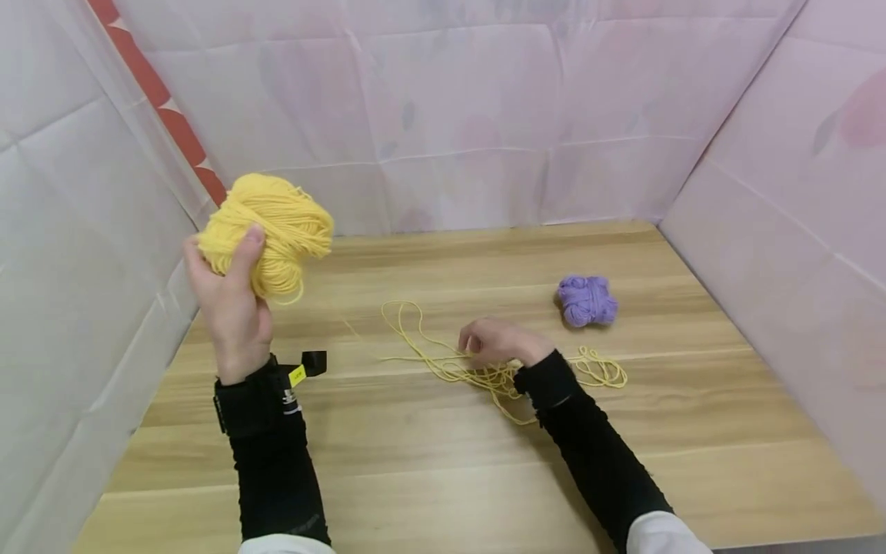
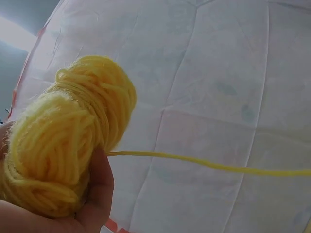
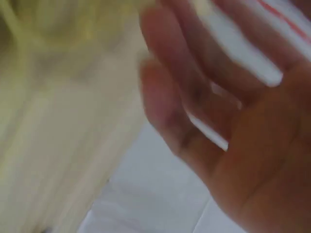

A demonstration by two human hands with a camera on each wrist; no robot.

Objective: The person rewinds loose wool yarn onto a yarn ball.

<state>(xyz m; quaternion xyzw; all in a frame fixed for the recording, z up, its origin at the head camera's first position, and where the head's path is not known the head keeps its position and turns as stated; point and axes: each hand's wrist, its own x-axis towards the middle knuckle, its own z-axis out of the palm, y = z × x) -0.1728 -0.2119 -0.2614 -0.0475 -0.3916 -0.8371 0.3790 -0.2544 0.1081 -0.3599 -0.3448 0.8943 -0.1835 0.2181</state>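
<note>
Pale floral sheeting (image 1: 450,92), creased, around three sides of a wood-grain table (image 1: 429,492).
Along its rear left corner: red scalloped strip (image 1: 181,135). Above the table's left side: yellow yarn bundle (image 1: 277,223), gripped in left hand (image 1: 231,315), thumb across the front. On the surface, centre to right: loose yellow yarn (image 1: 484,378), under right hand (image 1: 500,342), fingers bent; cannot tell whether pinching a strand. Beyond, on the right: purple yarn bundle (image 1: 587,300).

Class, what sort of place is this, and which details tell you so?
Probably a screened-off work booth, perhaps for crafts: pale creased sheets stand behind and beside a flat light-brown wood-grain tabletop, where a compact purple yarn bundle and loose yellow yarn strands lie.
</note>
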